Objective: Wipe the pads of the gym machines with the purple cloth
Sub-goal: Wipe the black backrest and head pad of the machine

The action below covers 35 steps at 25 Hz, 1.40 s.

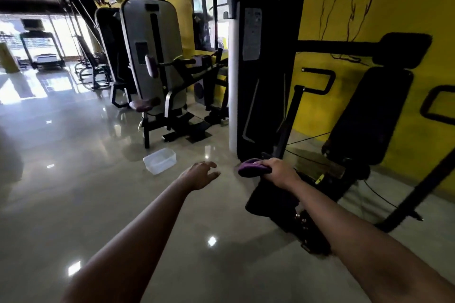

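Note:
My right hand (277, 171) grips the folded purple cloth (251, 167) just above the front of the black seat pad (273, 200) of the nearest machine. Behind the seat a long black back pad (369, 115) leans against the yellow wall, with a black head pad (403, 49) above it. My left hand (200, 174) hovers over the floor to the left of the cloth, fingers loosely spread and holding nothing. Further back stands a grey machine with a purple seat pad (142, 106) and a purple chest pad (151, 66).
A clear plastic tub (160, 160) sits on the glossy tiled floor, ahead of my left hand. The tall black weight stack cover (266, 61) rises right behind the cloth. More machines line the left rear, and a cable runs across the floor by the wall.

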Available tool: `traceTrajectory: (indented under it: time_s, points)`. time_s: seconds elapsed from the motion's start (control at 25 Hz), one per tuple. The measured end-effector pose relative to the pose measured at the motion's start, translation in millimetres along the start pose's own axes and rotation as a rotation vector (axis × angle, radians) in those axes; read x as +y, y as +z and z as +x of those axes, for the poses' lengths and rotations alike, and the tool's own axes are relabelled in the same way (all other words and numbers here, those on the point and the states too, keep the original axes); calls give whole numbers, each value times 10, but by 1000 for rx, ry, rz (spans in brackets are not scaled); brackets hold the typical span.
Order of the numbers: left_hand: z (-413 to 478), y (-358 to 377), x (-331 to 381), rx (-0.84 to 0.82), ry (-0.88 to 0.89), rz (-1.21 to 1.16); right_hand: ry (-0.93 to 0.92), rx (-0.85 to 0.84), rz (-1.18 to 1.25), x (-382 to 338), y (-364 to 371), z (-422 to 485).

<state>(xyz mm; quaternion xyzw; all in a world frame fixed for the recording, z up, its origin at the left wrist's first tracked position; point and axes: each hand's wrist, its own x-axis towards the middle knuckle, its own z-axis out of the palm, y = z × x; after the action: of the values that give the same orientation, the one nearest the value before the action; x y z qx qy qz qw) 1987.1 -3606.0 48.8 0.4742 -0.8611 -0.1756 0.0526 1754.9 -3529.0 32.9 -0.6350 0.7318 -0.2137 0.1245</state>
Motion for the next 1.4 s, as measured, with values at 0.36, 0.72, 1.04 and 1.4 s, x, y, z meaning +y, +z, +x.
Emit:
traceTrajectory:
  time_s: [0.36, 0.72, 1.04, 1.4]
  points:
    - [2673, -135, 115, -103, 240, -56, 239, 191, 18, 789, -274, 1768]
    - [5280, -11, 380, -266, 512, 33, 528, 326, 29, 1887, -262, 3339]
    - [7535, 5, 1111, -423, 757, 3, 929, 535, 67, 2840, -458, 4576]
    - [9318, 599, 2898, -561, 969, -56, 1135, 823, 77, 4543, -1100, 5433]
